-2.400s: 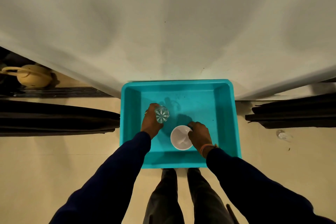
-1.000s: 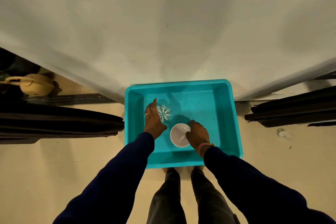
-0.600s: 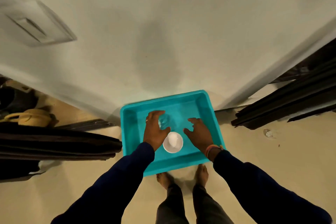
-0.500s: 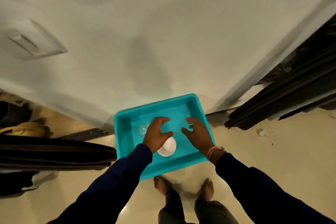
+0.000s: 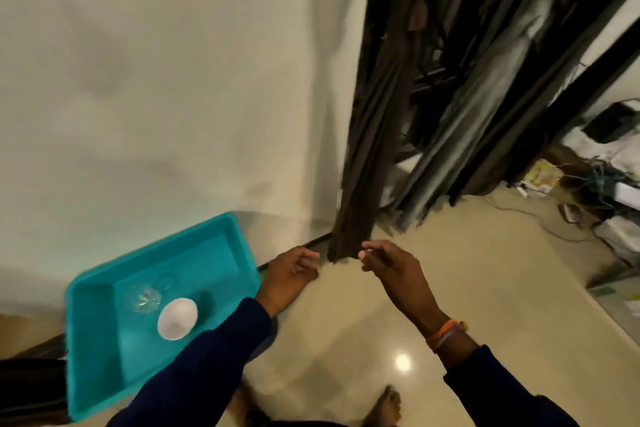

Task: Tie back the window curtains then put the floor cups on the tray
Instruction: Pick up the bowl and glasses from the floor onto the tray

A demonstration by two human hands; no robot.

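Wall (image 5: 156, 80) fills the left of the view; dark curtain (image 5: 367, 149) hangs at its right edge, gathered into a narrow bunch with the bottom hem just above the floor (image 5: 450, 288). Can't tell if a tie is on it, too blurred.

Teal tray (image 5: 90, 350) sits on the floor against the wall. Clear glass cup (image 5: 145, 296) and white cup (image 5: 177, 318) stand upright inside, just beside each other. No other cups seen on the floor.

Left hand (image 5: 289, 274) and right hand (image 5: 391, 267) hang either side of the curtain hem, near it, not touching. Both sets of fingers loosely curled, empty.

Judgement: cup step looks done; step in hand is the curtain. Next move: bring both hands in around the bunch, then wrap and secure it. No tie-back strap visible, so it needs locating first.
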